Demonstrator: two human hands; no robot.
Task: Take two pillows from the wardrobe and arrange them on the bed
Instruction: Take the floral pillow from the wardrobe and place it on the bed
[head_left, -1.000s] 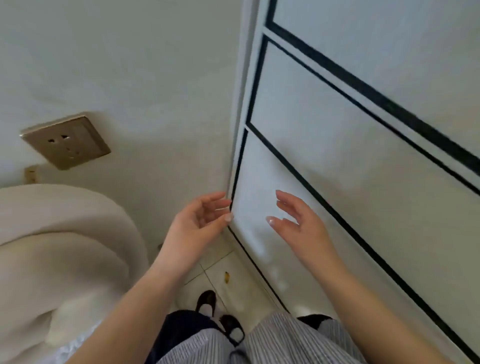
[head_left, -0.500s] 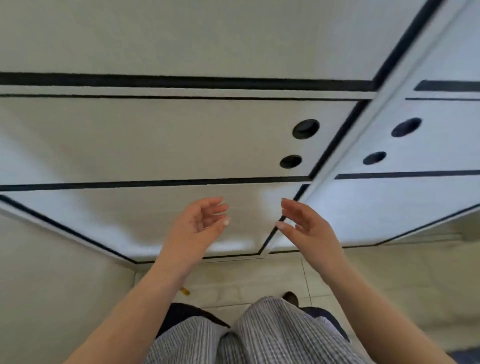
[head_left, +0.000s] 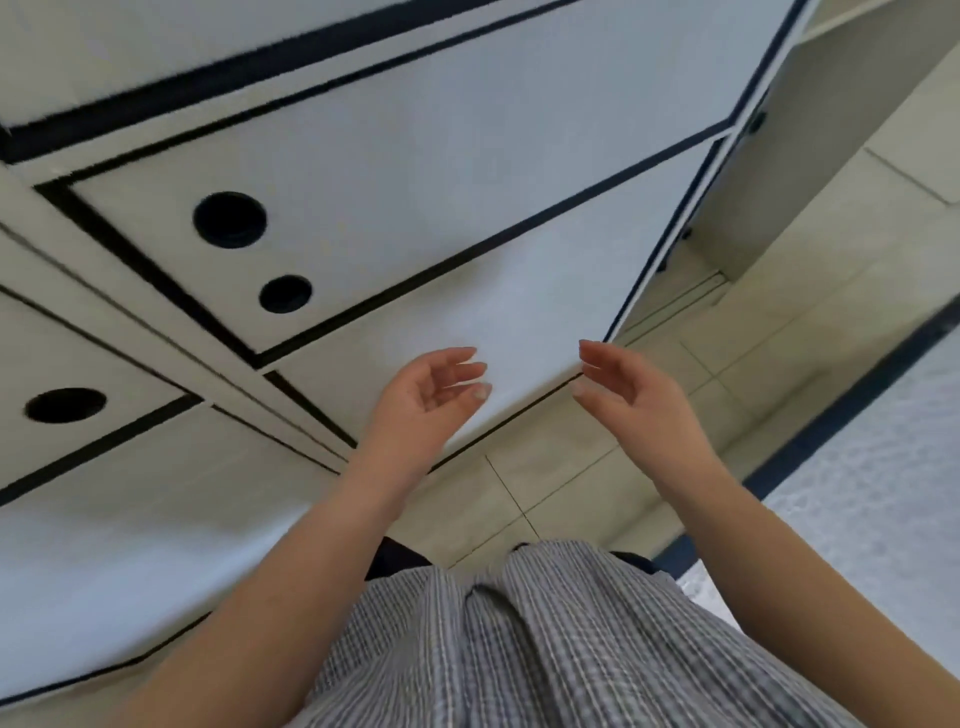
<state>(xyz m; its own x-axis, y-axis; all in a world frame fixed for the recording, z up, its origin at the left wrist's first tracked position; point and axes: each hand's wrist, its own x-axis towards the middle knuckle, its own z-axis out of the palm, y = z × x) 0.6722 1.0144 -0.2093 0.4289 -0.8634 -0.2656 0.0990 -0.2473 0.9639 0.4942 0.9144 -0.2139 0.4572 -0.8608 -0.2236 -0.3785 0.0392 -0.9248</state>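
A white wardrobe with black trim lines fills the left and upper part of the head view, its doors shut. Round black finger holes sit in the door panels. My left hand is held up in front of the lower door panel, fingers apart and empty. My right hand hovers beside it, palm facing inward, also empty. Neither hand touches the wardrobe. No pillow is in sight. The edge of the bed, white with a dark border, shows at the right.
Pale floor tiles lie between the wardrobe and the bed. An open gap with a floor track shows past the wardrobe's right edge. My striped shirt fills the bottom.
My view has swung to the right along the wardrobe front, from the wall and socket to the doors' right end. The bed edge came into sight. Both hands stay raised and empty.
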